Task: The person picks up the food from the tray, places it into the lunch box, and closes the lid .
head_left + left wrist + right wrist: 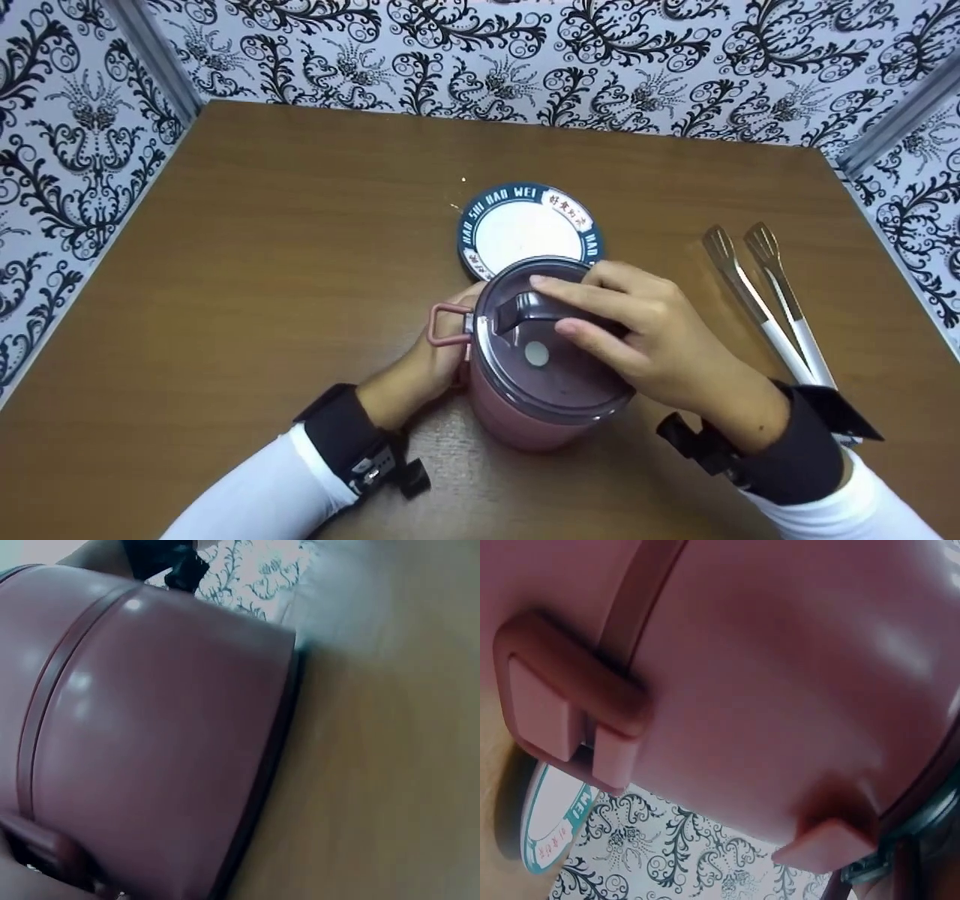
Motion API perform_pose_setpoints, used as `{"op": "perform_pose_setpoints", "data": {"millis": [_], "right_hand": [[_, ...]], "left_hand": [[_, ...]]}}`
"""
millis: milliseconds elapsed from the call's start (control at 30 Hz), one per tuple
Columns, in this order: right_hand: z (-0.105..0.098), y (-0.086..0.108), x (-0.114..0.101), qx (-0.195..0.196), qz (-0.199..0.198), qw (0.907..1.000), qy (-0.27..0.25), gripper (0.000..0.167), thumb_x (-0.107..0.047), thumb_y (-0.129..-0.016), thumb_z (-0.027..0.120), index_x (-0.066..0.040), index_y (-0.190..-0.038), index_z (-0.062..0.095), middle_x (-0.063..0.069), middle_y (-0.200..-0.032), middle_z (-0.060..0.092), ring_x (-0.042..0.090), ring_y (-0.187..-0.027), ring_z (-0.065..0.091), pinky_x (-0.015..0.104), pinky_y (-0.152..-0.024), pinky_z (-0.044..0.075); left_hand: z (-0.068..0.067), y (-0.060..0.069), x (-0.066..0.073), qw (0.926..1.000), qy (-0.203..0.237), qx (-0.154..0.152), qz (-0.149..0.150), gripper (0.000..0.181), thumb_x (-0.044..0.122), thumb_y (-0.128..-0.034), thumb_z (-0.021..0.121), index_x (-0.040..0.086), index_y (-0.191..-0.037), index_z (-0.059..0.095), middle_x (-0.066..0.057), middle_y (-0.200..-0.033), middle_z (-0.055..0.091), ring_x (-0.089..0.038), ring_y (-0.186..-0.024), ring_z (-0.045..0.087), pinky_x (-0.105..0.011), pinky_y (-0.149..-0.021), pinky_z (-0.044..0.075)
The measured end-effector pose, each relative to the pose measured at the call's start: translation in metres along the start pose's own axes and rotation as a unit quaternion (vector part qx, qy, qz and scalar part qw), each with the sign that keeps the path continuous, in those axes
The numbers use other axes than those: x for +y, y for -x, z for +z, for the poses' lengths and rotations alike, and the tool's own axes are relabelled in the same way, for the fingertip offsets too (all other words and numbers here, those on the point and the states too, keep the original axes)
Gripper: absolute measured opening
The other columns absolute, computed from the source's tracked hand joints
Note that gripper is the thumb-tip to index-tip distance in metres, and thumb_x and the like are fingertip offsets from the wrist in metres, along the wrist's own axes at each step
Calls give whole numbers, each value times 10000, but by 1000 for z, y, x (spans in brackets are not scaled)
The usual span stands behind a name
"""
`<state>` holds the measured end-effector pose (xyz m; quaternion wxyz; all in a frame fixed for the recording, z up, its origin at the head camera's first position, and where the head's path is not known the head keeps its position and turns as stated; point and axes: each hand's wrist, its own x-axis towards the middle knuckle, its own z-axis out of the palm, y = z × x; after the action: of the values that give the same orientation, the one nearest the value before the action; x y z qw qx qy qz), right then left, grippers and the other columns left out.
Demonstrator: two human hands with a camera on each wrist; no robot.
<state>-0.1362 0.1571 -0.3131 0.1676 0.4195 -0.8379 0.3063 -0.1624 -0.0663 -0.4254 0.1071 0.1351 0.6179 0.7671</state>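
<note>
A pink pot (517,424) with a dark see-through lid (562,375) stands upright on the table. My left hand (442,345) holds the pot at its left side, behind a raised pink wire clip (436,326); its fingers are mostly hidden. In the left wrist view, part of that hand (30,885) lies by a pink side handle (45,836). Over the lid, my right hand (645,330) grips the lid's dark arched handle (529,306), thumb on the near side and index finger on the far side. The right wrist view shows the pot's wall (742,690) with pink fittings.
Just behind the pot lies a round plate (525,229) with a blue lettered rim, partly covered by the lid. Metal tongs (772,307) with white grips lie to the right, near my right wrist. Patterned panels (480,67) bound the wooden table (262,262).
</note>
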Motion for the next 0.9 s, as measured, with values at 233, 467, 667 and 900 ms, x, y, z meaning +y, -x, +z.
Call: {"op": "perform_pose_setpoints", "data": {"millis": [233, 467, 667, 900], "right_hand": [[-15, 14, 9, 667, 1295, 9861, -800, 365, -77, -1045, 418, -138, -1292, 680, 60, -1180, 664, 120, -1107, 583, 233, -925, 440], [-14, 22, 11, 264, 2096, 9660, -1493, 450, -129, -1084, 282, -233, -1360, 622, 34, -1327, 639, 170, -1177, 596, 226, -960, 474], [-10, 25, 11, -24, 2279, 9560, -1848, 462, -138, -1094, 257, -259, -1395, 586, 1, -1384, 606, 192, -1245, 598, 214, -1024, 471], [-2, 27, 12, 96, 2240, 9530, -2036, 468, -132, -1096, 242, -223, -1408, 579, -21, -1427, 585, 157, -1375, 500, 191, -1123, 356]], "left_hand": [[-14, 0, 33, 9955, 493, 99, 808, 541, 372, -1069, 298, -31, -1183, 642, -132, -1172, 694, -234, -1117, 636, -386, -1050, 457], [-8, 16, 71, 9906, -214, -183, 1339, 450, 190, -1037, 279, -31, -1233, 618, -155, -1245, 659, -333, -1212, 585, -507, -1092, 410], [-2, 22, 76, 9841, -877, -313, 1513, 400, 152, -1017, 349, -4, -1252, 632, -138, -1273, 641, -239, -1245, 560, -487, -1121, 384], [2, 18, 70, 9830, -910, -299, 1566, 378, 132, -1021, 390, -11, -1286, 618, -136, -1356, 610, -198, -1317, 536, -407, -1173, 347]]}}
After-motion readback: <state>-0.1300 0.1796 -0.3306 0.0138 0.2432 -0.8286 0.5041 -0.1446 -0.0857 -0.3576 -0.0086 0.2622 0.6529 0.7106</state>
